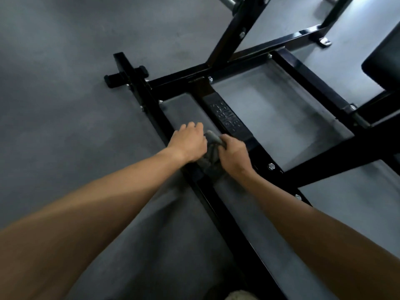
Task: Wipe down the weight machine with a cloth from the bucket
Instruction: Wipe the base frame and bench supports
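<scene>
Both hands curled around a grey cloth in the middle of the frame. The left hand held one end in bent fingers and the right hand clutched the other, with the fabric bunched between them. The cloth lay against a black rail of the weight machine, which ran from lower centre toward upper left. Just above the hands sat a textured plate with raised lettering. Grey floor filled the left side.

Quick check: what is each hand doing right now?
Left hand: fingers curled, gripping the crumpled grey cloth on the black metal frame bar.
Right hand: gripping the same cloth's other side.
</scene>
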`<action>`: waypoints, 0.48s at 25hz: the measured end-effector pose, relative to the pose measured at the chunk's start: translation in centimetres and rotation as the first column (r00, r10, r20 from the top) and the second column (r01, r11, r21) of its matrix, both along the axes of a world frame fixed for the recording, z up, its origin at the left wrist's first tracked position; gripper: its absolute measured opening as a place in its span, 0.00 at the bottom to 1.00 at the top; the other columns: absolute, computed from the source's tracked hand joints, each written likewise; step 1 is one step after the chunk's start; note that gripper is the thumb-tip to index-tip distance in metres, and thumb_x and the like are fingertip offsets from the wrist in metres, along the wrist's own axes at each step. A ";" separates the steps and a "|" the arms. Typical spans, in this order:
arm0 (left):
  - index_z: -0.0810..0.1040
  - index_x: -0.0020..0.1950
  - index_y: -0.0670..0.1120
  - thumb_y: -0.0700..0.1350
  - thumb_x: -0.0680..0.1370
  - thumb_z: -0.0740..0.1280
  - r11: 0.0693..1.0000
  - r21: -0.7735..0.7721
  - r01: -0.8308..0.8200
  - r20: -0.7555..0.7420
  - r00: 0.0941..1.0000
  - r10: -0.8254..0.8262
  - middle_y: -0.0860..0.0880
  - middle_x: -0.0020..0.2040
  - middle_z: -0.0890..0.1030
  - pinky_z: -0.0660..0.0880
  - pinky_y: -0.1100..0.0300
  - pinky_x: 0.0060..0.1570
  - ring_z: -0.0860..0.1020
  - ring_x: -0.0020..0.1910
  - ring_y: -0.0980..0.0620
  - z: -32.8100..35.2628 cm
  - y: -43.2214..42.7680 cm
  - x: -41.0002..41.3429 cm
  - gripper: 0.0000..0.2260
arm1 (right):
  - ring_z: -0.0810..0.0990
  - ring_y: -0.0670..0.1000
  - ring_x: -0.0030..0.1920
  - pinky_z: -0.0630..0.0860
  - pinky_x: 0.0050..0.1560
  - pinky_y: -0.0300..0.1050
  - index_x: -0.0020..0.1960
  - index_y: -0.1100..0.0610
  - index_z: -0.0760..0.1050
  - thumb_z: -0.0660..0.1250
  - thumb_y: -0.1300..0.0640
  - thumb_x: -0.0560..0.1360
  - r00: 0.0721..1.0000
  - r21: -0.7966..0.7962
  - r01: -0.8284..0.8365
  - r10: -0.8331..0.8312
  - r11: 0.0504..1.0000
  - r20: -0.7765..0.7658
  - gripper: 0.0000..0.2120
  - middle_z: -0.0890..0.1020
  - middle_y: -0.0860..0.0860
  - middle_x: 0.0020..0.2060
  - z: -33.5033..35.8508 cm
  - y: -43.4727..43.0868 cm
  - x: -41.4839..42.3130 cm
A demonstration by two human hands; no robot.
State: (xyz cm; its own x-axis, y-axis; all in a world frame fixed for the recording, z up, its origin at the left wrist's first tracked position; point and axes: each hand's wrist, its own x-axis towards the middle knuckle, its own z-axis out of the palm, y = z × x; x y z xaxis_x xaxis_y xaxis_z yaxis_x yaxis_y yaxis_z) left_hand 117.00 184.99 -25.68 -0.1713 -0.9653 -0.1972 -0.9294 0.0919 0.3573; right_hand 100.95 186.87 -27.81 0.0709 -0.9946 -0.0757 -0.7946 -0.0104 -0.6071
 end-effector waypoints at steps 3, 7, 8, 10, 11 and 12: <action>0.71 0.61 0.41 0.47 0.82 0.59 1.000 0.002 -0.005 -0.121 0.993 0.005 0.38 0.61 0.74 0.72 0.42 0.61 0.73 0.62 0.36 0.5 -0.5 -2.5 0.12 | 0.79 0.60 0.55 0.74 0.56 0.50 0.61 0.59 0.80 0.66 0.61 0.77 0.987 -0.254 0.147 -0.160 0.956 -0.031 0.14 0.80 0.58 0.55 1.7 -0.3 -3.8; 0.71 0.57 0.43 0.48 0.82 0.58 0.998 0.008 0.069 -0.153 0.986 -0.067 0.39 0.59 0.75 0.72 0.41 0.61 0.73 0.60 0.37 0.6 -0.2 -5.4 0.10 | 0.73 0.61 0.66 0.70 0.66 0.53 0.71 0.57 0.75 0.64 0.50 0.79 0.932 -0.203 0.077 -0.143 0.976 -0.333 0.22 0.74 0.59 0.67 -0.1 1.3 -7.7; 0.70 0.56 0.44 0.48 0.83 0.57 0.997 0.010 0.083 -0.160 0.984 -0.080 0.40 0.59 0.75 0.72 0.41 0.61 0.73 0.60 0.38 0.7 -0.1 -5.6 0.09 | 0.69 0.63 0.72 0.66 0.72 0.55 0.77 0.57 0.68 0.61 0.46 0.81 0.875 -0.061 0.053 -0.076 0.997 -0.479 0.27 0.70 0.60 0.73 -1.4 2.2 -7.9; 0.68 0.53 0.46 0.48 0.83 0.57 0.996 0.004 0.093 -0.173 0.981 -0.091 0.40 0.58 0.74 0.72 0.42 0.60 0.73 0.59 0.39 0.6 0.0 -5.5 0.06 | 0.55 0.64 0.81 0.54 0.80 0.58 0.83 0.59 0.52 0.57 0.41 0.83 0.779 0.113 0.033 0.045 0.993 -0.626 0.36 0.56 0.62 0.81 -4.2 3.4 -7.9; 0.68 0.53 0.45 0.48 0.83 0.57 0.996 -0.001 0.087 -0.182 0.980 -0.085 0.40 0.58 0.74 0.72 0.42 0.61 0.73 0.59 0.39 0.5 0.0 -5.2 0.06 | 0.51 0.64 0.82 0.51 0.81 0.59 0.83 0.60 0.47 0.56 0.41 0.83 0.783 0.124 0.030 0.053 0.992 -0.620 0.38 0.52 0.63 0.82 -4.7 3.3 -7.6; 0.69 0.54 0.44 0.48 0.83 0.58 0.997 -0.003 0.074 -0.190 0.979 -0.074 0.40 0.58 0.75 0.72 0.43 0.61 0.73 0.59 0.39 0.2 -0.1 -4.8 0.07 | 0.49 0.65 0.82 0.50 0.81 0.59 0.83 0.62 0.45 0.55 0.41 0.84 0.802 0.120 0.029 0.049 0.992 -0.595 0.38 0.50 0.64 0.82 -4.8 2.4 -7.1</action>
State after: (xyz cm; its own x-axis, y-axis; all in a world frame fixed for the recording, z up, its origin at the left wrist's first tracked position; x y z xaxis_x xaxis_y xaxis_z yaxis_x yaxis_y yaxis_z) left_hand 112.19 184.93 -25.44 -0.2769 -0.9478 -0.1580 -0.8353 0.1562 0.5271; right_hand 93.87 189.32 -32.62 -0.0172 -0.9749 -0.2221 -0.9997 0.0201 -0.0108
